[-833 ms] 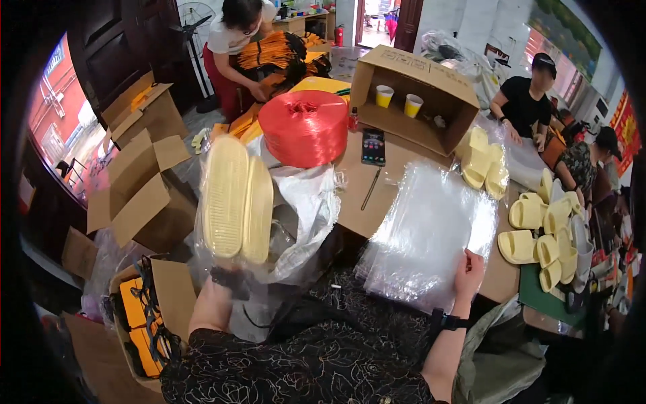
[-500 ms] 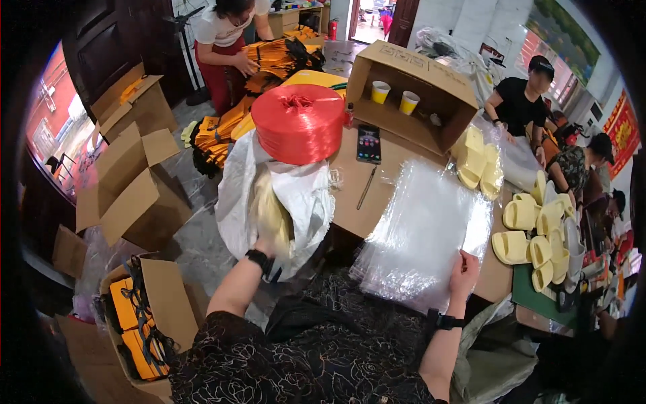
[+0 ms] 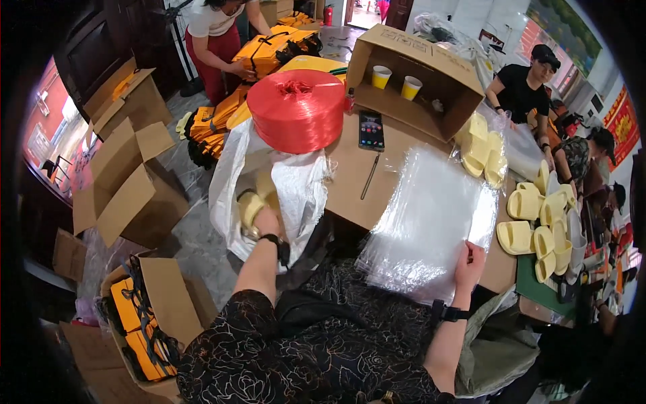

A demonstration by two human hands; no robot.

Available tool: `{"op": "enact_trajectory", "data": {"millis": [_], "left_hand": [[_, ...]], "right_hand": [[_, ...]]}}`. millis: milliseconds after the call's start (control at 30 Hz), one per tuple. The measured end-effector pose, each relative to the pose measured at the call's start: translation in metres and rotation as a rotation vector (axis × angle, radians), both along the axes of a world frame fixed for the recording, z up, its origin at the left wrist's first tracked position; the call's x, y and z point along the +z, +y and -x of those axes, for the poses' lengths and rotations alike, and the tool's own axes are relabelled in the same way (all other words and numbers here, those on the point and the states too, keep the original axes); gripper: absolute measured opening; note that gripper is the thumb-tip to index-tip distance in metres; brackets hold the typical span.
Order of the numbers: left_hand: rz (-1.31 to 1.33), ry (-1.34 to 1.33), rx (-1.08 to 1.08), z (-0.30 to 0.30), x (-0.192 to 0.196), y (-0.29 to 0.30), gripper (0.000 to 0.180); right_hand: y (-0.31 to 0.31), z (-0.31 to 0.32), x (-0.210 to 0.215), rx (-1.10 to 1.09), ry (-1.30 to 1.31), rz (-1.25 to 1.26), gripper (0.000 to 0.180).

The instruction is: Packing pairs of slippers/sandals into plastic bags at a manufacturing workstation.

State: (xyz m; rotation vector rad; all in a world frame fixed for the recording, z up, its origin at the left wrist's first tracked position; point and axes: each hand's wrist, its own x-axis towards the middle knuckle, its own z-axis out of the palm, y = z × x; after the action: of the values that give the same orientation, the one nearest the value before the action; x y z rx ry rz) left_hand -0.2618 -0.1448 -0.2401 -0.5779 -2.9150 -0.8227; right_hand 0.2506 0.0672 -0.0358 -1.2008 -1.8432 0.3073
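My left hand [image 3: 268, 223] reaches into the mouth of a white woven sack [image 3: 299, 185]. It is closed on a pale yellow slipper [image 3: 249, 207], its fingertips hidden behind the slipper; more pale yellow shows deeper inside. A big red roll of plastic twine [image 3: 295, 114] sits just above the sack's opening. At the right edge of a stack of clear plastic bags [image 3: 431, 215] is my right hand [image 3: 470, 264]. Its fingers are curled in, and whatever they may pinch cannot be made out.
On the table lie a phone [image 3: 371, 130], a pen [image 3: 369, 176] and several yellow slippers [image 3: 525, 202]. A cardboard box [image 3: 464, 87] on its side holds two cups [image 3: 381, 77]. Open cartons [image 3: 151, 202] stand on the left floor. Other people [image 3: 528, 87] work nearby.
My left hand's blurred movement has stopped, and the slipper at it now shows clearly inside the sack. The person at upper left has shifted the orange bundles. My right hand stays by the plastic bags.
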Motion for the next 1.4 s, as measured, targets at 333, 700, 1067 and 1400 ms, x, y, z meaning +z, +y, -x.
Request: {"op": "enact_trajectory", "data": {"millis": [333,700,1067,1400], "left_hand": [[-0.582,-0.847,-0.703,-0.038,0.021,-0.024,0.039],[-0.191,-1.264,-0.570,-0.021,0.037,-0.022,0.053],[-0.743,-0.512,-0.964,-0.086,0.249,-0.029,0.035],[0.534,-0.774,-0.893,-0.036,0.202,-0.033,0.052]], "right_hand": [[0.001,-0.006,-0.007,-0.019,-0.053,-0.027,0.018],[0.000,0.002,0.000,0.016,0.061,0.044,0.016],[0.001,-0.002,0.000,-0.027,0.037,0.019,0.016],[0.001,-0.005,-0.008,-0.023,0.074,0.038,0.016]]}}
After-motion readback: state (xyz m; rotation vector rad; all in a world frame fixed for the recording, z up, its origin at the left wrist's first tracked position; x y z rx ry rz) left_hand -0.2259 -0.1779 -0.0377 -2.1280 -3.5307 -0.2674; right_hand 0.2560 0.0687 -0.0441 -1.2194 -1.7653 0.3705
